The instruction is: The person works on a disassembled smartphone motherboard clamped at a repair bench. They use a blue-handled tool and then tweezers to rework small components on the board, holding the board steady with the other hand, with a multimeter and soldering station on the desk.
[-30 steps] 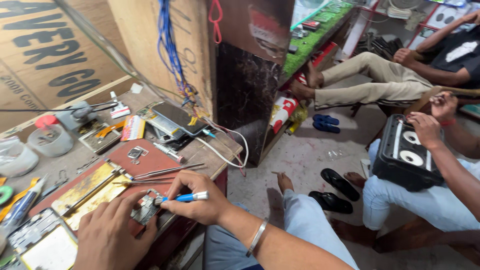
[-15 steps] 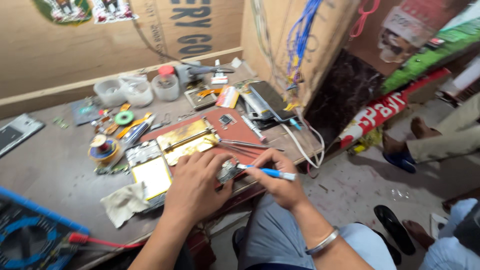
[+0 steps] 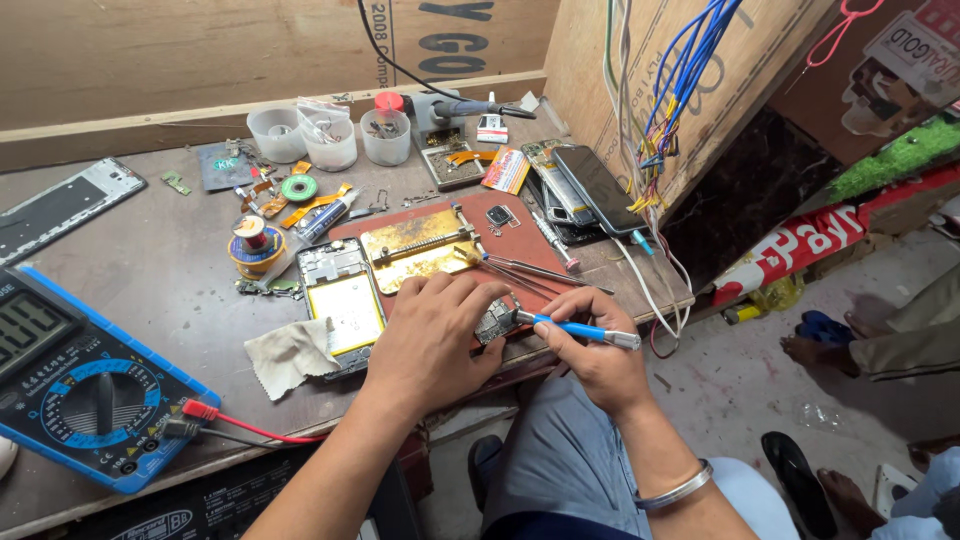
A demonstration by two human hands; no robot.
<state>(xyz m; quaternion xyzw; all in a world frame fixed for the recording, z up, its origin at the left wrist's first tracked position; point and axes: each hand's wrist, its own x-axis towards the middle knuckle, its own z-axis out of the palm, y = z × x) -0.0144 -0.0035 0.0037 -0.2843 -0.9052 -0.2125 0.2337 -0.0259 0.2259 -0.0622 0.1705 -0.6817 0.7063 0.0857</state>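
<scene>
My left hand (image 3: 432,340) presses down on a small circuit board (image 3: 495,320) at the front edge of the workbench, fingers curled over it. My right hand (image 3: 590,350) grips a blue-handled tool (image 3: 575,330) like a pen, its metal tip touching the board. Both hands sit on a red work mat (image 3: 520,245). An opened phone body (image 3: 340,300) lies just left of my left hand.
A blue multimeter (image 3: 85,385) with a red lead (image 3: 240,425) lies front left. A brass holder (image 3: 415,245), tweezers (image 3: 530,270), solder spool (image 3: 255,240), plastic cups (image 3: 330,140), soldering iron (image 3: 470,107) and dark phone (image 3: 598,185) crowd the bench. Other people's feet (image 3: 830,350) are on the right.
The view has swung left and down, from the floor and seated people to the whole bench and the multimeter. My hands stay on the board and the tool.
</scene>
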